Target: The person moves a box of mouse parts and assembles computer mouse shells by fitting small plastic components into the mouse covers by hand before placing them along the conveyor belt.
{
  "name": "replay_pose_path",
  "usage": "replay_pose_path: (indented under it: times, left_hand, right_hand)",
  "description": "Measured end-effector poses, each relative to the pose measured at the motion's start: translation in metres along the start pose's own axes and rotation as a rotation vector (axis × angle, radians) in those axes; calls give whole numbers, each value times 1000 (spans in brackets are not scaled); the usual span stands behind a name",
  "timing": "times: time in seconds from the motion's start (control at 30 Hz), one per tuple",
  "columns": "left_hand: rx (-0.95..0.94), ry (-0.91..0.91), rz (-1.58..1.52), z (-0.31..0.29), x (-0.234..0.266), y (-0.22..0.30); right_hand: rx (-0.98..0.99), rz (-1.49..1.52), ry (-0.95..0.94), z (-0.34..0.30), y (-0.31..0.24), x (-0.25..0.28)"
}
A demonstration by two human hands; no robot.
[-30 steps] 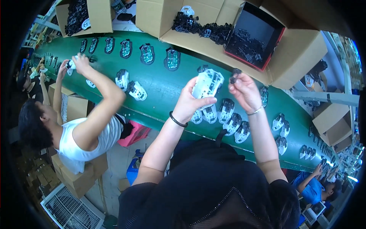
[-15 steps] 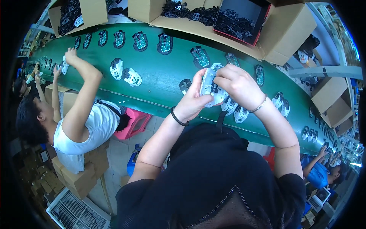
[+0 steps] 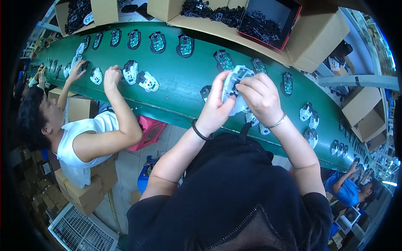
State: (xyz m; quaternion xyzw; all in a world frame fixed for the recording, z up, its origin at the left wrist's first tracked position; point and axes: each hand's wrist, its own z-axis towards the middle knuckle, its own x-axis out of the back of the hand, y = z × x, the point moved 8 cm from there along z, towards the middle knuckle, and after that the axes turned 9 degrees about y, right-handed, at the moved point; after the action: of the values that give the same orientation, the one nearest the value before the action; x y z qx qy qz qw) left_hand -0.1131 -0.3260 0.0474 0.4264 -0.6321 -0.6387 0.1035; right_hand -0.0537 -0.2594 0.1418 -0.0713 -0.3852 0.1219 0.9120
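My left hand (image 3: 214, 109) grips a white mouse shell (image 3: 241, 72) above the green bench, thumb along its near side. Its hollow inner side faces up and holds dark fittings. My right hand (image 3: 263, 98) has its fingers pinched together over the shell, at a small black part (image 3: 235, 88) in its middle; the fingertips partly hide this part. Under my hands lie more white shells, mostly covered. Just beyond stand mouse bases with green circuit boards, one (image 3: 224, 60) close to the held shell. A dark-and-white piece (image 3: 205, 92) lies left of my left hand.
An open carton (image 3: 310, 37) at the back holds black parts and a red-edged black box (image 3: 268, 25). Circuit-board bases line the bench's (image 3: 176, 90) far side. White shells (image 3: 147, 81) lie left, others (image 3: 310, 137) right. A co-worker (image 3: 90, 138) reaches in from the left.
My right hand has shifted slightly, staying at the held shell. The co-worker's raised arm has come down and nearer, and another white shell lies before that person. The view has shifted a little.
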Motion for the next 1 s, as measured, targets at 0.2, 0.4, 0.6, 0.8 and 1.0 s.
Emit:
replay_pose_path:
  times: [0.2, 0.4, 0.6, 0.8, 1.0]
  left_hand:
    - [-140, 16, 120, 1, -2, 5]
    - [-173, 70, 143, 5, 4, 5]
    - [-156, 108, 93, 2, 5, 9]
    - [-132, 141, 53, 4, 14, 4]
    - [-294, 93, 209, 3, 2, 15]
  right_hand:
    - [-147, -32, 40, 3, 4, -2]
    - [-276, -39, 95, 0, 3, -4]
    - [-367, -93, 100, -6, 10, -1]
    - [-694, 129, 247, -21, 21, 5]
    - [-1160, 843, 234, -68, 35, -52]
